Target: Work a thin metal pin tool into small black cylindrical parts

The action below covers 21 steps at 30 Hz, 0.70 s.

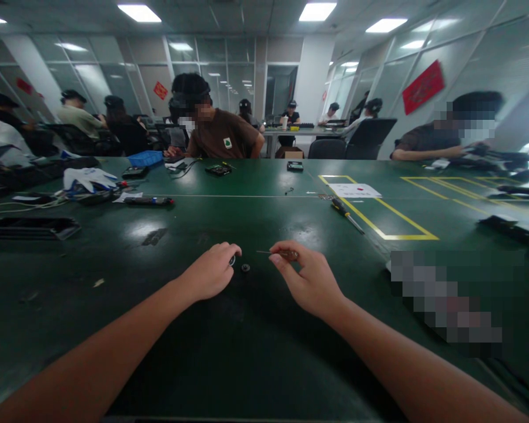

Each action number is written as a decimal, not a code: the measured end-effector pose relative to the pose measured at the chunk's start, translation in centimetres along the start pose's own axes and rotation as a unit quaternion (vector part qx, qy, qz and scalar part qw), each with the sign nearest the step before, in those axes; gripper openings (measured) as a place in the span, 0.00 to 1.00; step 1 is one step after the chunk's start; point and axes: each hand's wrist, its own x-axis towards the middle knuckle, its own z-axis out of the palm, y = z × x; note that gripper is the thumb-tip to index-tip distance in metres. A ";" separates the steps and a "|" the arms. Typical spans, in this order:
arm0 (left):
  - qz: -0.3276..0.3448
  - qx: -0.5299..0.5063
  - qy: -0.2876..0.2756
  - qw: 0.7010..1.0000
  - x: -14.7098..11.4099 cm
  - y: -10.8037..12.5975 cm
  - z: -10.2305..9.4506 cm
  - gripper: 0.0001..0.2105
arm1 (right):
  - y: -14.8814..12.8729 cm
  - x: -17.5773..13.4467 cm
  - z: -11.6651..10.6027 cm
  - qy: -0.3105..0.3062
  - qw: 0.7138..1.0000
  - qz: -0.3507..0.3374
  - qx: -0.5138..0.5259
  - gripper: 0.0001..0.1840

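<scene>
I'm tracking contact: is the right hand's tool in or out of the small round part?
Out: green tabletop shows between the tool and small round part.

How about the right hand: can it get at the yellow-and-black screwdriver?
Probably yes: bare tabletop lies between the right hand and the yellow-and-black screwdriver, though that hand holds a thin tool.

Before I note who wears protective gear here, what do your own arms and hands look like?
The left hand and right hand are ungloved. The left forearm and right forearm are bare, with no sleeve, watch or bracelet showing.
</scene>
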 end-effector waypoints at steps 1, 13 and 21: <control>0.004 0.016 -0.009 1.000 -0.1 0.2 0.2 0.16 | 0.0 0.0 0.0 0.000 1.000 0.000 0.000 0.06; 0.044 0.078 0.008 0.996 0.8 0.8 1.5 0.09 | -0.2 0.0 -0.1 0.000 1.000 0.004 0.012 0.06; -0.049 -0.035 0.073 0.996 0.7 0.1 0.4 0.12 | -0.1 0.0 -0.2 -0.005 1.000 0.002 0.024 0.06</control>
